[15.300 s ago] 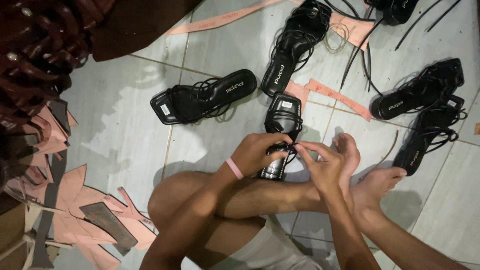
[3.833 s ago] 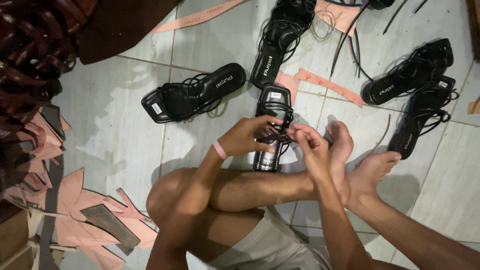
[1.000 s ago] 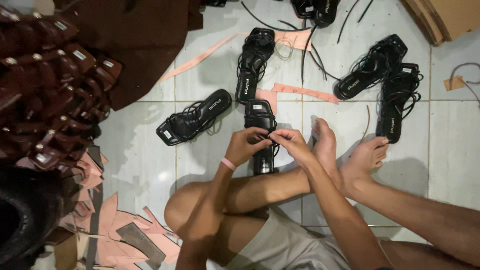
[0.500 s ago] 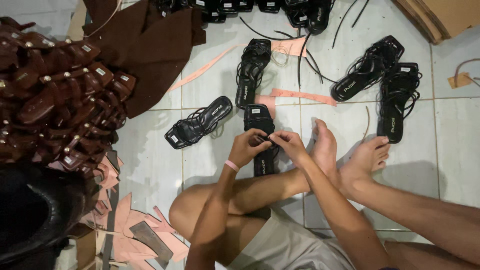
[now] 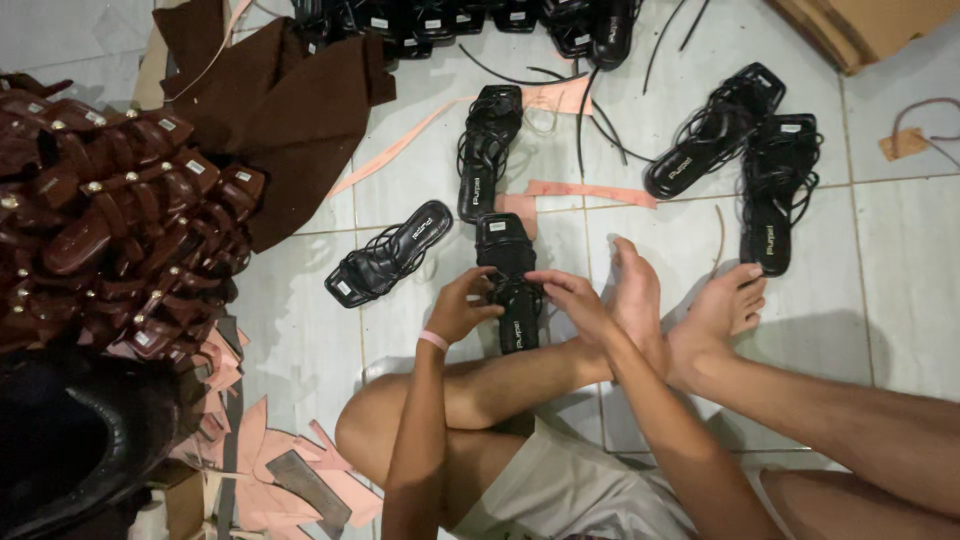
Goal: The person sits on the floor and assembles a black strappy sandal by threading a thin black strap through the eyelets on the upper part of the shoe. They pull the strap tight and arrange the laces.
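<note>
From the head view, my left hand [image 5: 462,305] and right hand [image 5: 575,300] both pinch the thin straps of one black sandal [image 5: 510,285] lying flat on the tiled floor [image 5: 900,260], just in front of my bare feet [image 5: 680,310]. Four more loose sandals [image 5: 390,265] lie around it — glossy, square-toed, strappy — and a row of others runs along the top edge. A pink band [image 5: 433,341] circles my left wrist. Left of me sits a heap of brown leather pieces [image 5: 110,230] with metal studs, beside brown cloth [image 5: 290,120], pink offcuts [image 5: 590,190] and loose black cords [image 5: 590,110].
</note>
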